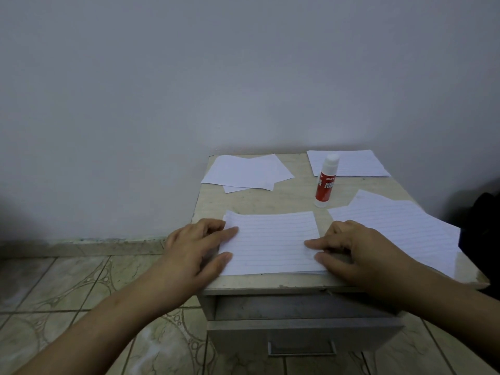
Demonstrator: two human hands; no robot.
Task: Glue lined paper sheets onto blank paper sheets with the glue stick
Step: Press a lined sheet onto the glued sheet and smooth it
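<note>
A lined sheet (270,239) lies flat at the front of the small table (270,197). My left hand (194,244) presses its left edge with index finger and thumb stretched onto the paper. My right hand (359,253) presses the right edge the same way. A red and white glue stick (326,181) stands upright and capped behind the sheet. Blank sheets (247,171) lie at the back left. More lined sheets (351,163) lie at the back right, and a lined pile (400,226) sits at the right edge.
The table stands against a plain wall. Its drawer (300,334) below the top is pulled partly out toward me. Tiled floor (81,293) spreads to the left. A dark object (481,228) sits beside the table on the right.
</note>
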